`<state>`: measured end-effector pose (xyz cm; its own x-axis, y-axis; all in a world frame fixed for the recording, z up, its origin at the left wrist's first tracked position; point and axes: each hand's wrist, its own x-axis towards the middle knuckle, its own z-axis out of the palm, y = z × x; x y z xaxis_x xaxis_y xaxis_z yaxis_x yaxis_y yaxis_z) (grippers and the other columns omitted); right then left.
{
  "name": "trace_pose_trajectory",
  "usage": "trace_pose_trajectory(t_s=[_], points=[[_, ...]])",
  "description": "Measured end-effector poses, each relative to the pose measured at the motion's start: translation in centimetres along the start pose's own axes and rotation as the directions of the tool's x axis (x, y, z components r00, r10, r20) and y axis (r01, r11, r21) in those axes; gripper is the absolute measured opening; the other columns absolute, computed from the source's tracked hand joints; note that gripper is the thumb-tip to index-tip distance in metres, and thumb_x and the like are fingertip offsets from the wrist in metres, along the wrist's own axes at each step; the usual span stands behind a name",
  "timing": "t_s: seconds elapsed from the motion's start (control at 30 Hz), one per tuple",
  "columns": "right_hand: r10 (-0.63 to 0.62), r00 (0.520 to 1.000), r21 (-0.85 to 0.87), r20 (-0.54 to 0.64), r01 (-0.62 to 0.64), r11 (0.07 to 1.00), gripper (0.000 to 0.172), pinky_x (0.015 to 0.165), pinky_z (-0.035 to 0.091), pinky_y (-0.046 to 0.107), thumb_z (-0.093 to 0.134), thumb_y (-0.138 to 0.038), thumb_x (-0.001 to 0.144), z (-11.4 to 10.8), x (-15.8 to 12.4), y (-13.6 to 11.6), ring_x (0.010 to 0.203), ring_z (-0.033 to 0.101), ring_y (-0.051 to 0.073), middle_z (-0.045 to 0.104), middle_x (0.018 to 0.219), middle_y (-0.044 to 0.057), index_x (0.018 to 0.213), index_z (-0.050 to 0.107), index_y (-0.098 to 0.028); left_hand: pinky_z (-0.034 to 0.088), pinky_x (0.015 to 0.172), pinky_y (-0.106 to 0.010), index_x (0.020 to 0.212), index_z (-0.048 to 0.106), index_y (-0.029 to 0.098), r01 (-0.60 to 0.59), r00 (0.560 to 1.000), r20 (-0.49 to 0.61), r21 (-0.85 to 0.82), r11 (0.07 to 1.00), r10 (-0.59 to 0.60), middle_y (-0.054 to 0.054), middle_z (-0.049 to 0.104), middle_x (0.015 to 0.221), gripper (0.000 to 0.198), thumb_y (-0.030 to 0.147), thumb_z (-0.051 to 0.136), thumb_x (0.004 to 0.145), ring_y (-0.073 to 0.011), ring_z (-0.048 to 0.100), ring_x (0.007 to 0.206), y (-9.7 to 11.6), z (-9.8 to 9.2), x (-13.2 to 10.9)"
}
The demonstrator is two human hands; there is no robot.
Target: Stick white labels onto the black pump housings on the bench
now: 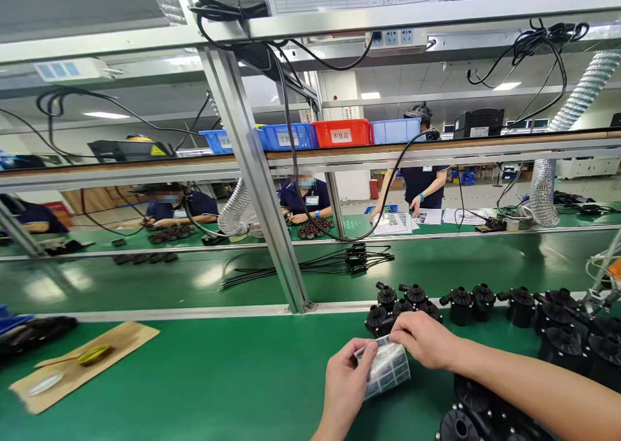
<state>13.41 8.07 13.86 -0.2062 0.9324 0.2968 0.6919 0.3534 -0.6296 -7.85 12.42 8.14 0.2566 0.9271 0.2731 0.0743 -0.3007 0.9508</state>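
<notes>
My left hand grips the left edge of a curled sheet of silvery stickers, with the thumb on top. The sheet is marked off in small squares and bends over above the green bench. At its upper edge, the fingers of my right hand are pinched together; whether a single sticker is between them cannot be made out. Just behind my hands stands a cluster of black pump-like housings. More black housings crowd the bench to the right, and others lie under my right forearm.
On the left of the green bench lies brown paper with a yellow-green item on it. A metal post rises ahead. Black cables lie beyond the divider. Several co-workers sit or stand at the far bench; bins line the shelf.
</notes>
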Motion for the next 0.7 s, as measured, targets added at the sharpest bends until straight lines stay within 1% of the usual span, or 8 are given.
trace_pose_trajectory(t_s=[0.2, 0.37, 0.4, 0.47, 0.53, 0.6, 0.67, 0.7], points=[[-0.052, 0.998, -0.062, -0.042, 0.05, 0.997, 0.026, 0.076, 0.044, 0.03, 0.059, -0.027, 0.105, 0.3, 0.0, 0.0, 0.086, 0.07, 0.022, 0.076, 0.09, 0.007, 0.088, 0.075, -0.016, 0.037, 0.056, -0.023, 0.076, 0.077, 0.013, 0.047, 0.999, -0.018, -0.065, 0.997, -0.048, -0.002, 0.063, 0.064, 0.054, 0.068, 0.08, 0.08, -0.015, 0.047, 0.061, 0.1, 0.2, 0.1], [-0.087, 0.988, -0.064, -0.128, 0.079, 0.995, 0.011, 0.068, 0.046, 0.026, 0.066, -0.023, 0.102, 0.2, -0.1, 0.4, 0.076, 0.069, 0.017, 0.076, 0.084, 0.002, 0.098, 0.075, -0.018, 0.038, 0.055, -0.022, 0.079, 0.078, 0.013, 0.049, 0.998, -0.021, -0.104, 0.993, -0.051, -0.001, 0.062, 0.065, 0.055, 0.068, 0.081, 0.079, -0.0144, 0.047, 0.062, -0.1, 0.3, 0.1], [-0.113, 0.984, -0.075, -0.141, 0.103, 0.992, 0.01, 0.07, 0.047, 0.027, 0.066, -0.021, 0.101, 0.1, -0.1, 0.4, 0.078, 0.069, 0.017, 0.076, 0.086, 0.002, 0.099, 0.076, -0.018, 0.038, 0.055, -0.022, 0.079, 0.078, 0.013, 0.051, 0.998, -0.019, -0.112, 0.992, -0.053, -0.001, 0.061, 0.065, 0.056, 0.068, 0.081, 0.079, -0.0141, 0.046, 0.061, -0.2, 0.3, 0.1], [-0.182, 0.971, -0.111, -0.158, 0.166, 0.98, 0.012, 0.078, 0.049, 0.03, 0.067, -0.019, 0.1, -0.1, -0.2, 0.4, 0.089, 0.069, 0.02, 0.075, 0.097, 0.005, 0.095, 0.078, -0.02, 0.038, 0.055, -0.022, 0.077, 0.077, 0.013, 0.057, 0.998, -0.016, -0.127, 0.99, -0.06, 0.0, 0.06, 0.064, 0.056, 0.068, 0.082, 0.078, -0.0135, 0.046, 0.061, -0.3, 0.3, 0.2], [-0.248, 0.956, -0.146, -0.158, 0.225, 0.963, 0.013, 0.084, 0.05, 0.034, 0.068, -0.022, 0.1, -0.3, -0.3, 0.2, 0.099, 0.067, 0.024, 0.074, 0.107, 0.009, 0.095, 0.08, -0.021, 0.037, 0.054, -0.021, 0.075, 0.076, 0.012, 0.066, 0.998, -0.014, -0.142, 0.988, -0.069, 0.0, 0.059, 0.064, 0.056, 0.068, 0.083, 0.078, -0.0127, 0.045, 0.06, -0.4, 0.4, 0.3], [-0.288, 0.945, -0.162, -0.153, 0.264, 0.951, 0.014, 0.086, 0.05, 0.037, 0.067, -0.025, 0.101, -0.4, -0.4, 0.0, 0.104, 0.064, 0.026, 0.073, 0.111, 0.01, 0.096, 0.08, -0.021, 0.037, 0.053, -0.02, 0.074, 0.076, 0.012, 0.075, 0.997, -0.014, -0.157, 0.985, -0.078, 0.0, 0.06, 0.063, 0.056, 0.067, 0.084, 0.078, -0.0121, 0.045, 0.059, -0.3, 0.4, 0.4], [-0.301, 0.942, -0.155, -0.15, 0.278, 0.948, 0.014, 0.091, 0.051, 0.039, 0.068, -0.024, 0.101, -0.6, -0.4, -0.3, 0.108, 0.062, 0.027, 0.073, 0.114, 0.01, 0.108, 0.08, -0.022, 0.038, 0.054, -0.02, 0.075, 0.077, 0.012, 0.083, 0.996, -0.009, -0.174, 0.981, -0.085, 0.0, 0.061, 0.064, 0.054, 0.066, 0.085, 0.077, -0.0122, 0.047, 0.059, -0.2, 0.6, 0.3], [-0.295, 0.944, -0.146, -0.149, 0.274, 0.951, 0.019, 0.092, 0.051, 0.04, 0.069, -0.021, 0.1, -0.7, -0.5, -0.4, 0.108, 0.062, 0.027, 0.073, 0.114, 0.009, 0.117, 0.077, -0.022, 0.04, 0.055, -0.02, 0.076, 0.077, 0.012, 0.087, 0.996, -0.002, -0.183, 0.979, -0.088, -0.001, 0.062, 0.064, 0.054, 0.065, 0.087, 0.076, -0.0127, 0.05, 0.06, -0.1, 0.6, 0.3]])
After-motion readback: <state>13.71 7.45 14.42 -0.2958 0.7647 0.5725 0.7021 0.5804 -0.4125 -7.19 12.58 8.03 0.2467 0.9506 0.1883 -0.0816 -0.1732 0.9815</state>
